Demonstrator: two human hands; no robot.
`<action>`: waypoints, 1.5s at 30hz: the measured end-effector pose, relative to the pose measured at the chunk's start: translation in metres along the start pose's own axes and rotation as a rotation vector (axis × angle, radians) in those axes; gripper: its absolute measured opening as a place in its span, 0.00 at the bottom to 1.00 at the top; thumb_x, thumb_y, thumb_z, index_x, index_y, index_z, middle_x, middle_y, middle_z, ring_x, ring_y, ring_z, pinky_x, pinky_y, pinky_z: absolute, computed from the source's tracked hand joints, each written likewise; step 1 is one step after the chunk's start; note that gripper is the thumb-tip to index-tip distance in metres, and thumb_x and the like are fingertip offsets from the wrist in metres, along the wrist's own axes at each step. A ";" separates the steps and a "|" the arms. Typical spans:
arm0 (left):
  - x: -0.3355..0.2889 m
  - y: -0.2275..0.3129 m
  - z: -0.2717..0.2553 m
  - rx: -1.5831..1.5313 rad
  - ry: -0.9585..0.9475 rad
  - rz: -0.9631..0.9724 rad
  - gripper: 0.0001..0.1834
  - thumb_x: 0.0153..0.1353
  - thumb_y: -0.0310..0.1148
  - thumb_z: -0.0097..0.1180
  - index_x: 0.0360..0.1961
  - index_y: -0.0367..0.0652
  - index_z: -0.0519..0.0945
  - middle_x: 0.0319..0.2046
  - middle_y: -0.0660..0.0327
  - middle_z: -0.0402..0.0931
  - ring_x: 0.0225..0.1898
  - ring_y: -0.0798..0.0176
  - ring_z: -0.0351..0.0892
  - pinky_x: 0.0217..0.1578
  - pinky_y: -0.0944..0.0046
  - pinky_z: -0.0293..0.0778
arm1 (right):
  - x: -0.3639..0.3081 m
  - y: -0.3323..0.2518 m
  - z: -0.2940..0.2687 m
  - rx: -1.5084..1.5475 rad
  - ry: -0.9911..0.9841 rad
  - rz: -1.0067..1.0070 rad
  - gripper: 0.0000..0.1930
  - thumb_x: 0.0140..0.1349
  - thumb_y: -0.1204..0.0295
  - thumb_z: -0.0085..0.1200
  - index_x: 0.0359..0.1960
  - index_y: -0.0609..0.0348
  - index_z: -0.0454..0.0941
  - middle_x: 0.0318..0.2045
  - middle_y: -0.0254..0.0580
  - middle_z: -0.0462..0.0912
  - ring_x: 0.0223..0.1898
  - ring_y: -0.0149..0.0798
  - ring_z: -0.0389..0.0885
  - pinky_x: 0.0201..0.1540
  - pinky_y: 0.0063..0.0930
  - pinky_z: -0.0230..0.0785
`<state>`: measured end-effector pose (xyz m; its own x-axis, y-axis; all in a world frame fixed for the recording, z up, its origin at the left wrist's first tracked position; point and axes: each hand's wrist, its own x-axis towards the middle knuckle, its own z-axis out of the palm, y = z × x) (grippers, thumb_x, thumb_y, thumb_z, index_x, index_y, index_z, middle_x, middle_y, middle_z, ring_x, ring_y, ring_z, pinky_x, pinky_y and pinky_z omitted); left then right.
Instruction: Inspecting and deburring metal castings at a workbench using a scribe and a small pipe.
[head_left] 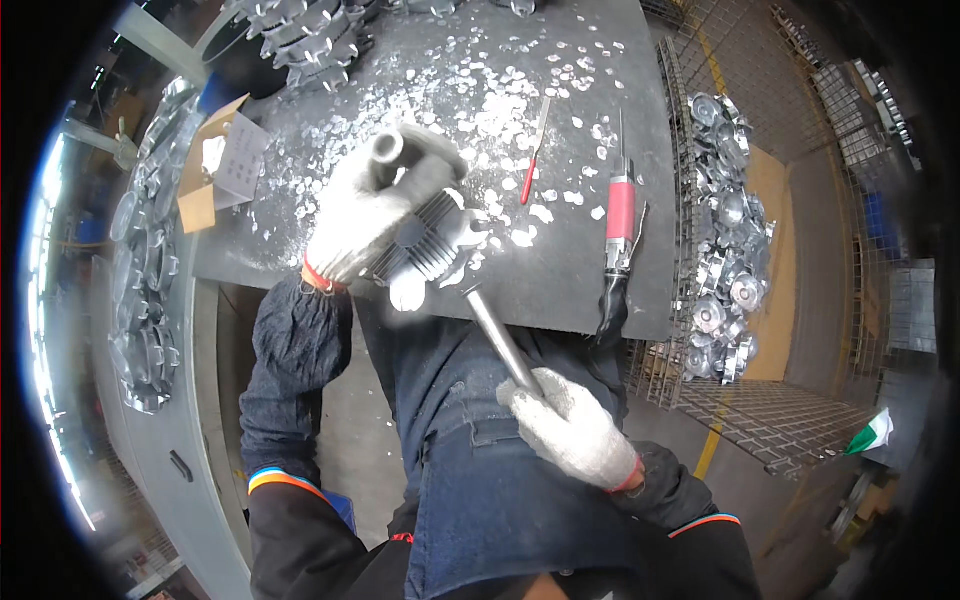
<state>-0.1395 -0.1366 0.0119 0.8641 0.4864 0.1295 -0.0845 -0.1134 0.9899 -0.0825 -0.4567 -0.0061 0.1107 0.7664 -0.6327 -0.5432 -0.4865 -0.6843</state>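
Presently two gloved hands, one casting, one rod. Left hand [345, 220] grasps the casting [430, 238], grey metal, ribbed with parallel fins, its body below and to the right of the fingers; a round tube end shows among them, too blurred to say whether it is the same piece. Right hand [572, 425] clenched about the lower end of the rod [505, 340], smooth, cylindrical, steel-like; its upper end is beside the casting, contact uncertain. Gloves white, coarse-knit, red-cuffed. On the dark, matte table [580, 300]: one slim red-handled tool [530, 175], one red-bodied power tool [620, 210], one open carton [240, 165], thin silvery flakes [510, 105] beyond counting.
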 end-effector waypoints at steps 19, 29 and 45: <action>-0.075 -0.010 -0.016 0.378 0.508 -0.522 0.06 0.74 0.28 0.65 0.39 0.38 0.82 0.30 0.69 0.78 0.32 0.76 0.72 0.34 0.70 0.71 | 0.080 -0.049 0.000 0.147 0.002 -0.178 0.13 0.82 0.59 0.55 0.46 0.56 0.80 0.24 0.24 0.71 0.24 0.22 0.69 0.27 0.25 0.64; -0.065 0.031 0.013 -0.511 0.786 -0.226 0.20 0.82 0.53 0.51 0.39 0.49 0.78 0.26 0.70 0.65 0.24 0.69 0.66 0.25 0.66 0.72 | 0.055 -0.070 -0.002 0.285 0.150 -0.222 0.13 0.80 0.63 0.58 0.55 0.58 0.80 0.23 0.18 0.68 0.20 0.16 0.64 0.20 0.17 0.55; -0.002 -0.016 0.055 -0.499 0.076 -0.241 0.24 0.80 0.50 0.55 0.26 0.50 0.69 0.20 0.66 0.63 0.19 0.66 0.65 0.22 0.63 0.66 | 0.004 -0.050 -0.002 0.271 0.327 -0.207 0.11 0.79 0.67 0.58 0.54 0.60 0.81 0.26 0.24 0.73 0.24 0.19 0.68 0.25 0.18 0.59</action>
<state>-0.1130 -0.1835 -0.0074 0.8513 0.5112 -0.1181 -0.1299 0.4234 0.8966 -0.0530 -0.4305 0.0246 0.4725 0.6420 -0.6038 -0.6750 -0.1770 -0.7163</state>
